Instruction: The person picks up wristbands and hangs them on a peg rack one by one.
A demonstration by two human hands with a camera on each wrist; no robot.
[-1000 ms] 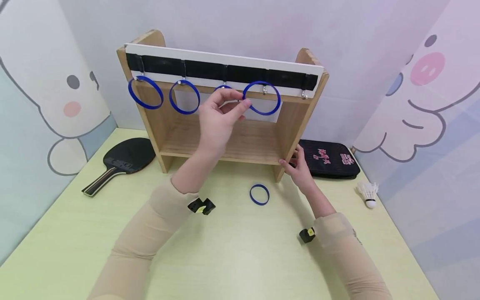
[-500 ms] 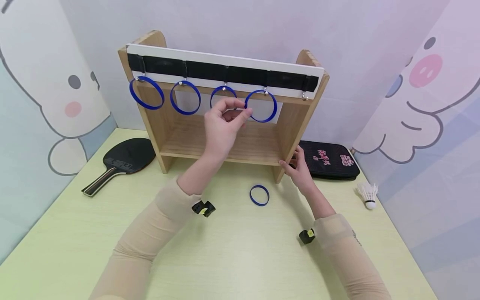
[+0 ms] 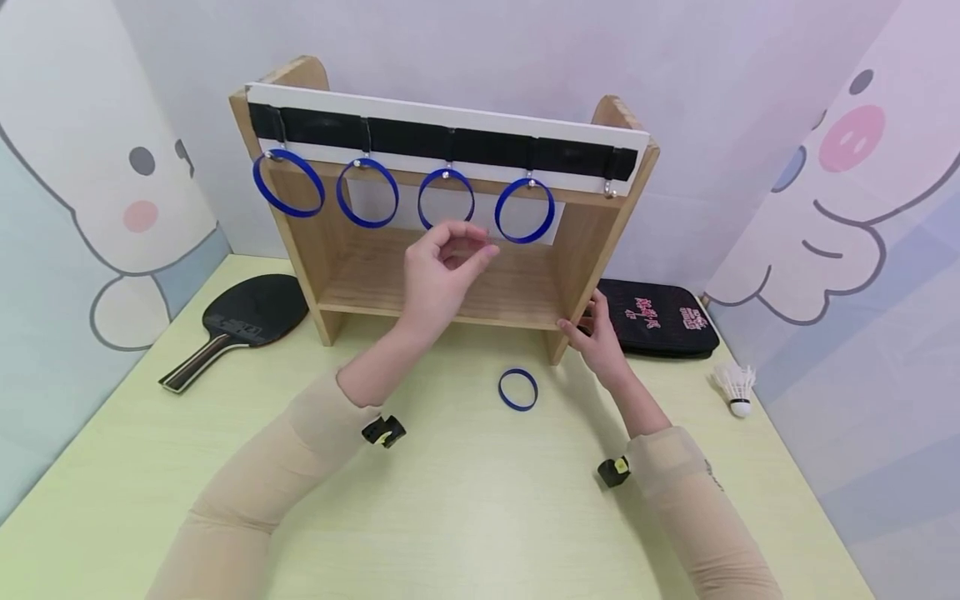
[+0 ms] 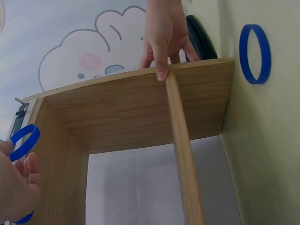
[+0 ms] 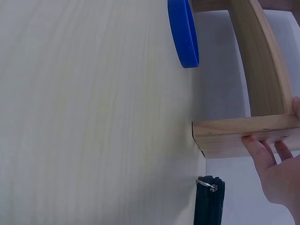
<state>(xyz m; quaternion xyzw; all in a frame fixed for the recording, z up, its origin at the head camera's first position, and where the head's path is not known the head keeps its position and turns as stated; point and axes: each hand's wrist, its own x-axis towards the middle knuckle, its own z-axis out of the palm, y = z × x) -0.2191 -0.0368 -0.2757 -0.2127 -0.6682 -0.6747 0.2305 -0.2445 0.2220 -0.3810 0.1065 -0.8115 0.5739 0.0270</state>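
Note:
Several blue rings hang from hooks on a white strip with a black band (image 3: pixel 487 145), across the top of a small wooden shelf (image 3: pixel 442 287). My left hand (image 3: pixel 438 271) is just below and left of the rightmost hanging ring (image 3: pixel 552 212), its thumb and index finger slightly parted with nothing between them. The hook (image 3: pixel 609 190) at the far right bears no ring. With thumb in front and fingers round the outer side, my right hand (image 3: pixel 602 348) grips the shelf's right side panel; the right wrist view shows its fingers against the wood (image 5: pixel 248 124).
One blue ring (image 3: pixel 501 395) lies on the table in front of the shelf. A table tennis bat (image 3: pixel 258 310) lies at left. To the right are a black zip case (image 3: pixel 660 321) and a shuttlecock (image 3: pixel 738 388). Fabric walls surround the table.
My left hand has let go of the fourth ring, which now hangs on its hook, and has moved slightly down from it. My right hand stays on the shelf's side.

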